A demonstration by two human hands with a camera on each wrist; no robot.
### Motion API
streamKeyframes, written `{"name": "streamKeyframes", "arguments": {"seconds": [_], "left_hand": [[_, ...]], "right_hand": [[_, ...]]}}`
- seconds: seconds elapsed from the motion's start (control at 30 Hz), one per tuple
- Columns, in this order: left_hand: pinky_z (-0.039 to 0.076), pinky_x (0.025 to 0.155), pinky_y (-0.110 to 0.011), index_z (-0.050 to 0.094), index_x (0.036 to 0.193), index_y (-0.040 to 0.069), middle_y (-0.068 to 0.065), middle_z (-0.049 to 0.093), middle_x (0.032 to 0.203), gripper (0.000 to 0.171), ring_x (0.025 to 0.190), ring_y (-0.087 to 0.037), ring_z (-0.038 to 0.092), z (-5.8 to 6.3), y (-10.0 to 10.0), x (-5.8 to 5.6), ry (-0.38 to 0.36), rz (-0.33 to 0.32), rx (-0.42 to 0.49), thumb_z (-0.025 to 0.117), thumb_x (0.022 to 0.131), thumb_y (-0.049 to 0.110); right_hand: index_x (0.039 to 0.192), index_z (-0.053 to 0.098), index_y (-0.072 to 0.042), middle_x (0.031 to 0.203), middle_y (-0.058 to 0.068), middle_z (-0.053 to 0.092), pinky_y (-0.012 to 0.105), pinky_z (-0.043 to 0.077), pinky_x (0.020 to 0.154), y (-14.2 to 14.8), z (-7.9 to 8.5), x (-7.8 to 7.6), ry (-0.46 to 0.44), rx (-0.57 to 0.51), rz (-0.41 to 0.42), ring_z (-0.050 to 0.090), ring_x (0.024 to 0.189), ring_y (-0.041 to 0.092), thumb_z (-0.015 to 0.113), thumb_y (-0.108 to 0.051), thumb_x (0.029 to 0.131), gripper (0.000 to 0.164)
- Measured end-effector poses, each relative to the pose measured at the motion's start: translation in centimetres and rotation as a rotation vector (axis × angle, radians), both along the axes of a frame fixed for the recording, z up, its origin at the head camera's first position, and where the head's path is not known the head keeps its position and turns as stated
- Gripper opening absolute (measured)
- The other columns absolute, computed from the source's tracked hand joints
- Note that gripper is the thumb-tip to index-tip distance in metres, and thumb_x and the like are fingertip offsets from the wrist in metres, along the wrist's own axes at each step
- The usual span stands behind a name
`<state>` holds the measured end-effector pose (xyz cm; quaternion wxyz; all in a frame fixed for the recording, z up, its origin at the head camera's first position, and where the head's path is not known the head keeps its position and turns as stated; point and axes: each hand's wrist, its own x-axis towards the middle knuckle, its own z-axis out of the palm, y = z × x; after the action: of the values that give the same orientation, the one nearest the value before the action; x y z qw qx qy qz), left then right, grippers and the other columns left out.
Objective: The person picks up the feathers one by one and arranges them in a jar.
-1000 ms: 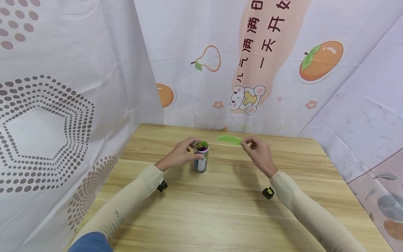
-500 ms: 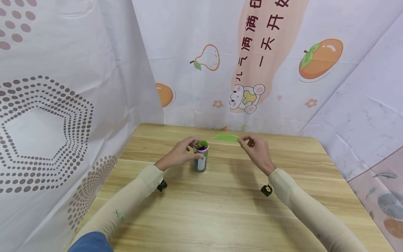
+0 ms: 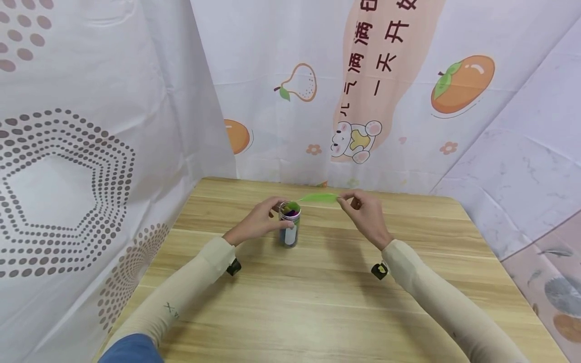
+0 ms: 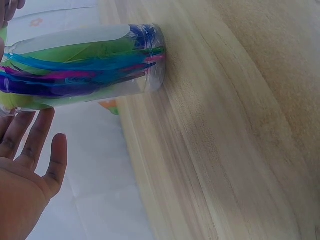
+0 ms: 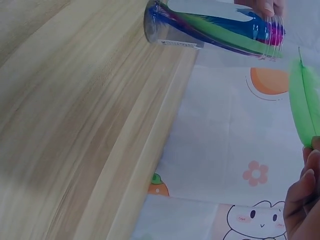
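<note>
A clear open-topped jar [image 3: 289,232] with a white label stands upright on the table. Blue, purple, pink and green feathers [image 4: 80,65] fill its inside. My left hand [image 3: 258,220] grips the jar near its mouth, thumb on the near side and fingers behind. My right hand [image 3: 365,214] pinches a bright green feather [image 3: 320,197] by one end, between thumb and fingers. The feather lies level, its bare quill tip pointing left, close by the jar's rim. In the right wrist view, the green feather [image 5: 304,100] appears just beyond the jar's mouth.
The wooden table [image 3: 290,312] reaches back to a white printed curtain [image 3: 263,101] with fruit pictures and lettering. Another patterned curtain [image 3: 68,191] hangs along the left side. Small black wrist cameras sit under both sleeves.
My right hand has moved left, bringing the green feather from well right of the jar to its rim. The left hand and jar stay in place.
</note>
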<state>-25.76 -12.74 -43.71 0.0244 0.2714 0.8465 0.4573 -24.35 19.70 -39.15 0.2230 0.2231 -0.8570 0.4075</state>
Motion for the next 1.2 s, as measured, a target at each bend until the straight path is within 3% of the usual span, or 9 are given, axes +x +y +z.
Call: {"name": "streamKeyframes", "arguments": {"seconds": [0.23,0.63,0.87,1.2], "left_hand": [[0.048,0.094,-0.041,0.056,0.141,0.026,0.012,0.062,0.124,0.067,0.110,-0.014,0.056,0.0,0.5,-0.1,0.003,-0.012,0.003,0.078,0.086,0.058],[0.050,0.091,-0.042,0.056,0.141,0.025,0.009,0.063,0.122,0.065,0.109,-0.016,0.057,0.0,0.3,-0.1,0.018,-0.008,-0.001,0.080,0.087,0.052],[0.051,0.092,-0.044,0.056,0.140,0.025,0.009,0.063,0.122,0.062,0.110,-0.015,0.057,0.0,0.3,-0.2,0.027,-0.004,-0.005,0.080,0.088,0.050],[0.050,0.090,-0.041,0.056,0.140,0.027,0.009,0.063,0.121,0.063,0.108,-0.015,0.057,0.0,0.1,-0.1,0.034,-0.002,-0.002,0.080,0.087,0.051]], "right_hand": [[0.101,0.078,-0.014,0.080,-0.003,0.067,0.023,0.038,0.053,-0.3,0.3,0.0,0.025,0.018,0.020,0.048,0.056,0.012,0.076,-0.012,0.096,0.006],[0.104,0.078,-0.014,0.072,-0.005,0.056,0.024,0.039,0.056,-1.6,0.9,-0.2,0.124,0.067,0.068,0.047,0.058,0.010,0.078,-0.010,0.094,0.011],[0.103,0.078,-0.009,0.096,-0.002,0.069,0.021,0.038,0.056,-2.2,1.5,-0.2,0.227,0.103,0.136,0.047,0.062,0.009,0.078,0.000,0.091,0.015],[0.103,0.078,-0.007,0.104,0.000,0.070,0.020,0.044,0.059,-3.1,2.1,-0.5,0.323,0.178,0.262,0.052,0.066,0.005,0.078,0.002,0.090,0.016]]}}
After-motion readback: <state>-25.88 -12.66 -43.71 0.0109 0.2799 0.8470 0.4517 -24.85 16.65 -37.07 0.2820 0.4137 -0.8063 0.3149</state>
